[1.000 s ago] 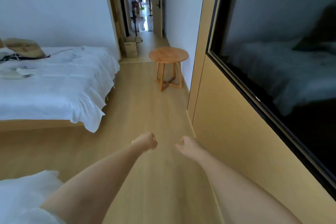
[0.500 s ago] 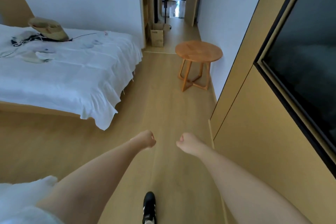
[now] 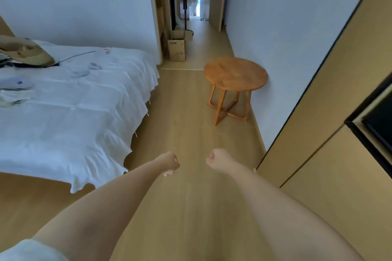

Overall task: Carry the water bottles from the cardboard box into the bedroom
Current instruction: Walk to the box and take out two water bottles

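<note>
Water bottles are not showing anywhere that can be made out; the hands are carrying none. Nearest the camera, both bare forearms are reaching forward over the wooden floor (image 3: 186, 133). The left hand (image 3: 169, 162) is curling into a fist with nothing in it, its fingers tucked under, and the right hand (image 3: 218, 160) is doing the same just beside it, the two apart with a strip of floor between them. To the left, a bed (image 3: 70, 116) is lying under a rumpled white sheet, with a tan hat (image 3: 25, 54), a dark cable and some small pale items sitting on it. Further ahead on the right, a round wooden surface (image 3: 235, 74) is standing on crossed legs close to the white wall. Beyond it, at the doorway, the cardboard box (image 3: 177, 47) is standing upright on the floor against the left door frame, plain brown, its top flaps open; its inside is not visible. Past the doorway a corridor is running on to a bright, blurred room.
</note>
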`<state>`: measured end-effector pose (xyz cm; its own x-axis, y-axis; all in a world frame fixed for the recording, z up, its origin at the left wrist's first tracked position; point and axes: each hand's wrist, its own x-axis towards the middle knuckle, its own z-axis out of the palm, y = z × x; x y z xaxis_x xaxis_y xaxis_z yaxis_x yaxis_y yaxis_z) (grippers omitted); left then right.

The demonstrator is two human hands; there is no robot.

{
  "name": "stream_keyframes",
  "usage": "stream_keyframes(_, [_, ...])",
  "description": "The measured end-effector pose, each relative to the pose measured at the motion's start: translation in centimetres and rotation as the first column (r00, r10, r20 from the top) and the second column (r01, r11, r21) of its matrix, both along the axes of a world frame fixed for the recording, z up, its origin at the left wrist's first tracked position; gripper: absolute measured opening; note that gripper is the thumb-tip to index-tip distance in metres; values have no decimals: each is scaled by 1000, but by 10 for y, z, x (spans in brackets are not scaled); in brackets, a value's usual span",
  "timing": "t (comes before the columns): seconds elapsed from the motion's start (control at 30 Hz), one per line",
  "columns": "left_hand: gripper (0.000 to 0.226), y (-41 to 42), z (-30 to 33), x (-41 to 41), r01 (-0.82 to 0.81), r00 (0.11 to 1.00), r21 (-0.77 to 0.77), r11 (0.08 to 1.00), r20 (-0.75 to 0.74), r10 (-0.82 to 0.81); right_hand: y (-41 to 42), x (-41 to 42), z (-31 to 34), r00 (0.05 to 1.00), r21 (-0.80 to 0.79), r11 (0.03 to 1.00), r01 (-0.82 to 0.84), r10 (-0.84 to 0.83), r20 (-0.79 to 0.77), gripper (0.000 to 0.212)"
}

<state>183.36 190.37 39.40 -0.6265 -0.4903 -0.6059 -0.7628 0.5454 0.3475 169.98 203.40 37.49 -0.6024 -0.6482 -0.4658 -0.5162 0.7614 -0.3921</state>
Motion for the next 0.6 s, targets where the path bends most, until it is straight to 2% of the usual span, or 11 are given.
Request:
stream_keyframes(0.13, [35, -67, -3, -80, 13, 999, 1, 1000, 31, -13, -70, -76, -7, 999, 3, 999, -33, 33, -10, 39])
stream_keyframes(0.4, [37, -209, 4, -242, -67, 996, -13, 998, -56, 66, -207, -245, 0, 998, 1, 999, -46, 46, 33, 38])
stream_keyframes(0.6, [26, -326, 11, -324, -149, 984, -25, 988, -106, 146, -324, -339, 17, 995, -38, 994, -102, 102, 15, 26])
